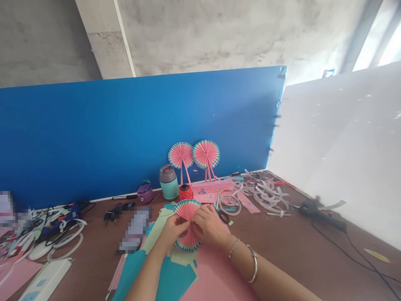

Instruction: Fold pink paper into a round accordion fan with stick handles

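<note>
Between my two hands is a pleated pink paper fan (188, 209) with a blue, green and yellow edge, spread into an upper and a lower half. My left hand (172, 229) pinches its left side near the middle. On the right side the fingers of my right hand (207, 223) are closed on the folds and hide part of them. Below the fan lie sheets of teal paper (172, 278), pale green paper (156, 234) and pink paper (216, 276). Two finished-looking round fans, a left fan (181, 155) and a right fan (206, 154), stand against the blue panel.
A teal flask (169, 186), a purple pot (145, 193) and a red object (186, 192) stand behind. Curled white strips (271, 196) lie back right. A glue gun (324, 215) with its cable is at right. A phone-like slab (135, 230) and a white box (46, 282) lie left.
</note>
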Available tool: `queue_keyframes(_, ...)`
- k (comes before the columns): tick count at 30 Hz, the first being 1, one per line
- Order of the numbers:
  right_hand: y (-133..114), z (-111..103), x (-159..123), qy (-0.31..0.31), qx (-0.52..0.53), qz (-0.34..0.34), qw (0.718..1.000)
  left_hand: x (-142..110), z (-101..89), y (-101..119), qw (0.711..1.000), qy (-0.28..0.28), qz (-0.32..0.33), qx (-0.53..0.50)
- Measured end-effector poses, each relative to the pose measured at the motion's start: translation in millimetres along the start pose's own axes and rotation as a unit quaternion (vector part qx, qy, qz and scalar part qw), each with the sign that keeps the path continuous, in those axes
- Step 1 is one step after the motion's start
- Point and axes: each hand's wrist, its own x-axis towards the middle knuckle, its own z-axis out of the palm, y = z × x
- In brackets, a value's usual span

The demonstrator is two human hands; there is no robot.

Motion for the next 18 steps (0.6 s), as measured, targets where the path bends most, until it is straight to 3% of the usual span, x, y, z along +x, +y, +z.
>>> queue_keyframes(11,13.3,2.4,-0.9,0.007,-0.013,0.015,1.000,3.5,-3.4,2.6,0.999,0.037,0.002,0.022)
queue_keyframes(18,17.6,1.6,-1.9,0.010,-0.002,-0.008,1.000,3.6,-3.8,0.1,1.000,0.016,-0.007,0.012)
